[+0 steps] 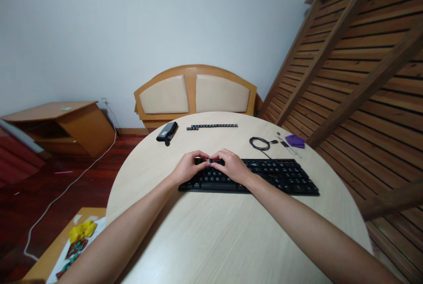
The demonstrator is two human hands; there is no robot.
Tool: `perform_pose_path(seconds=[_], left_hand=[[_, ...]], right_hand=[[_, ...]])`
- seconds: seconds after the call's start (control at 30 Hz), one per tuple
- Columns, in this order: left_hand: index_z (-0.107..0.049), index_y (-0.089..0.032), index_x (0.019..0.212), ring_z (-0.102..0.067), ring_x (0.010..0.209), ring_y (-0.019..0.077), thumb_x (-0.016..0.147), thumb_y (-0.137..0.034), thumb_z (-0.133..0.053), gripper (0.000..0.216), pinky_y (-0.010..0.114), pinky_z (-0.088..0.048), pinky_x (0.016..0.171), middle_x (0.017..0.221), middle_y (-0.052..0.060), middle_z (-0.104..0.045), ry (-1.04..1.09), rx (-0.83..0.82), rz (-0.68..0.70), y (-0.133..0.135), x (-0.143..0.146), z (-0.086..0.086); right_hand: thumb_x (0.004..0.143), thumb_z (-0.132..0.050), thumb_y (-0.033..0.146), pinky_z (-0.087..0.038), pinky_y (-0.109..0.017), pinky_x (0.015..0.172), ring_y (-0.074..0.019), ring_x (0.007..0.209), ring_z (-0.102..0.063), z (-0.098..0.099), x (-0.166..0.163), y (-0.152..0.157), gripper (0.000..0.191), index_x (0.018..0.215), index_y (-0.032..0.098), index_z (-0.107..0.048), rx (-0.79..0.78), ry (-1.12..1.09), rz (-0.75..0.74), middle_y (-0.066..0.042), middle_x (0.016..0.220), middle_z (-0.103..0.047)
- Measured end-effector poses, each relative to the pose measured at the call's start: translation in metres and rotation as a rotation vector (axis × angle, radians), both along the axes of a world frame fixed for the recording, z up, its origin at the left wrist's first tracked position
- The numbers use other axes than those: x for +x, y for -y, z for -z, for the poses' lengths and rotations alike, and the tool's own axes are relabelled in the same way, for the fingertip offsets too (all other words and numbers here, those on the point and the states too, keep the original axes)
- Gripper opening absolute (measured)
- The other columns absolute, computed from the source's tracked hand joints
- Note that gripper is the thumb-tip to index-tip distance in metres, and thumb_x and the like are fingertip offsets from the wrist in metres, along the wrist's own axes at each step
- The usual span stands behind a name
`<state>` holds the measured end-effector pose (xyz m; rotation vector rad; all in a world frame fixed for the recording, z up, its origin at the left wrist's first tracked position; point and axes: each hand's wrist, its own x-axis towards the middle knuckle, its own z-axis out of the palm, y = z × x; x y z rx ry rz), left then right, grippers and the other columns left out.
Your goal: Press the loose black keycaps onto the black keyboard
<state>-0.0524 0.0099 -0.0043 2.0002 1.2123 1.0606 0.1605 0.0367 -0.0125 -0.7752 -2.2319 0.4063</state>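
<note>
- Plainly, with the round table read as a clock whose 12 is the far edge, the keyboard lies across its middle, long side facing the person.
- The left hand comes in from 7 o'clock, wrist over the keyboard's left end; its thumb and forefinger are pinched on a small dark key.
- The right hand reaches from 5 o'clock, over the middle keys, its thumb and forefinger closed on that same key, fingertips meeting the left ones.
- Near 12 I see a row of loose keys, a shorter row just below its left end.
- Toward 11 sits a black case.
- Toward 1, a coiled cable joins the keyboard's far edge.
- Nearer 2 lies a purple cloth, beside slim items too tiny to make out.
</note>
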Motion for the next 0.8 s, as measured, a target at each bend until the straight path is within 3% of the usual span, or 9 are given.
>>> perform_pose_path(seconds=[0.27, 0.8], left_hand=[[-0.075, -0.023, 0.101, -0.068, 0.099, 0.0244, 0.089, -0.035, -0.064, 0.020, 0.036, -0.050, 0.093, 0.102, 0.004, -0.076, -0.163, 0.074, -0.024, -0.005, -0.009, 0.000], [-0.077, -0.022, 0.096, -0.069, 0.095, 0.0227, 0.085, -0.031, -0.067, 0.017, 0.034, -0.051, 0.092, 0.097, 0.004, -0.077, -0.177, 0.032, 0.068, -0.016, -0.021, 0.012]], right_hand=[[0.088, -0.067, 0.020, -0.050, -0.032, 0.084, -0.0183, 0.092, -0.064, 0.000, -0.002, 0.000, 0.010, 0.098, 0.020, -0.065, -0.031, -0.001, 0.043, -0.003, 0.095, -0.070], [0.090, -0.059, 0.016, -0.050, -0.036, 0.091, -0.0206, 0.098, -0.065, 0.000, -0.003, -0.001, 0.018, 0.102, 0.020, -0.073, 0.000, 0.085, 0.002, -0.006, 0.100, -0.075]])
